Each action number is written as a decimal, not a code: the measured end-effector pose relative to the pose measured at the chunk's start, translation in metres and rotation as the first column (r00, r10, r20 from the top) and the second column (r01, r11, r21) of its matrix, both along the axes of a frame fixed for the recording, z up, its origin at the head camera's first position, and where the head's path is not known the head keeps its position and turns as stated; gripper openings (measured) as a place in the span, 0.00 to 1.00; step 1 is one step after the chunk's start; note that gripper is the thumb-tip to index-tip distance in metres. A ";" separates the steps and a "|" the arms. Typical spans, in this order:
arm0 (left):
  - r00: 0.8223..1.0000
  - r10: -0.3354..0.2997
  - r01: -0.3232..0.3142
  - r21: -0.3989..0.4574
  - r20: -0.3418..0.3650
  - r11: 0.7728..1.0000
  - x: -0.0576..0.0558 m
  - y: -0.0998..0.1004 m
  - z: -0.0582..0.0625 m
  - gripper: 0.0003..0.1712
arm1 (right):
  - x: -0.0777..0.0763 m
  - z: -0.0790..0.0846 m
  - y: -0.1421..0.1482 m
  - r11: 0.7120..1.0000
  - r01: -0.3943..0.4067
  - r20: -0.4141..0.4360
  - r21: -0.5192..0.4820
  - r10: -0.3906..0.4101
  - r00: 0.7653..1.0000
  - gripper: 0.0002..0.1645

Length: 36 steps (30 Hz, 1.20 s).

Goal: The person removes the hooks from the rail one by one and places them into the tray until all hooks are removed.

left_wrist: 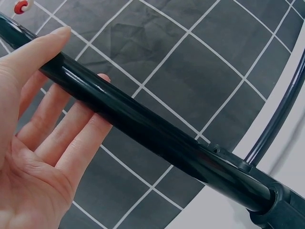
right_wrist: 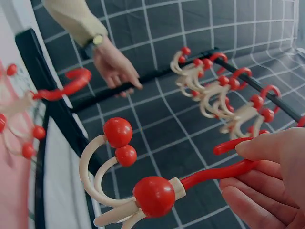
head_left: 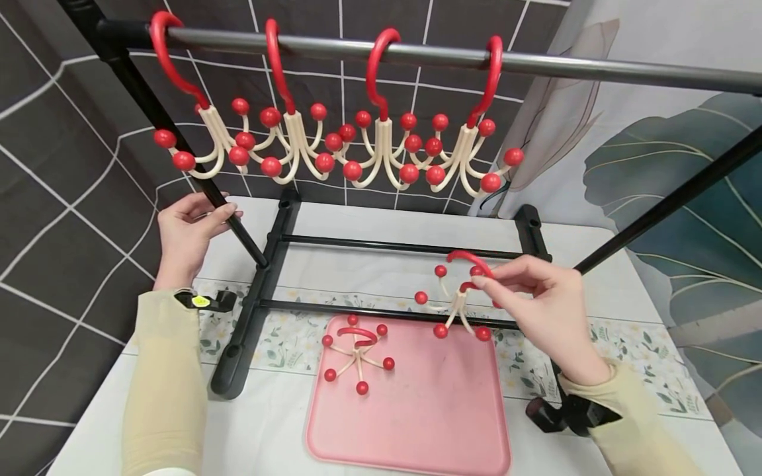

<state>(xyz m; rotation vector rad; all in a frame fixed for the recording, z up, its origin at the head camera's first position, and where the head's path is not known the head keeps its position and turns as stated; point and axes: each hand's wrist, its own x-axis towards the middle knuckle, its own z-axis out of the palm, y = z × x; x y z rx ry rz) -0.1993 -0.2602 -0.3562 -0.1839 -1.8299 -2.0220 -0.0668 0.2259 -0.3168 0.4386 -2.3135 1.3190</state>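
Note:
My right hand pinches the red hook of a small octopus-shaped hanger between thumb and fingers. Its cream arms end in red balls, and it hangs above the far right part of a pink tray. On that tray lies a matching hanger. At the left, my left hand holds the slanted black post of a rack, thumb on one side and fingers behind. Several like hangers hang in a row by their red hooks from the rack's top bar.
Black feet and two low crossbars of the rack stand on a white table with a floral band. The right post slants up beside my right hand. Behind are a dark tiled backdrop and a leaf-patterned curtain.

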 end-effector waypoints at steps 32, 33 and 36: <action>1.000 -0.005 0.005 0.013 -0.003 1.000 -0.001 -0.001 0.000 0.16 | 0.026 -0.071 -0.046 0.905 -0.373 0.257 -0.205 0.418 0.871 0.11; 1.000 -0.005 0.005 0.013 -0.005 1.000 -0.001 0.000 0.000 0.16 | 0.025 -0.072 -0.046 0.902 -0.377 0.261 -0.211 0.423 0.868 0.11; 1.000 -0.006 0.006 0.017 -0.010 1.000 -0.001 0.000 -0.001 0.16 | 0.025 -0.077 -0.045 0.896 -0.385 0.264 -0.222 0.436 0.861 0.10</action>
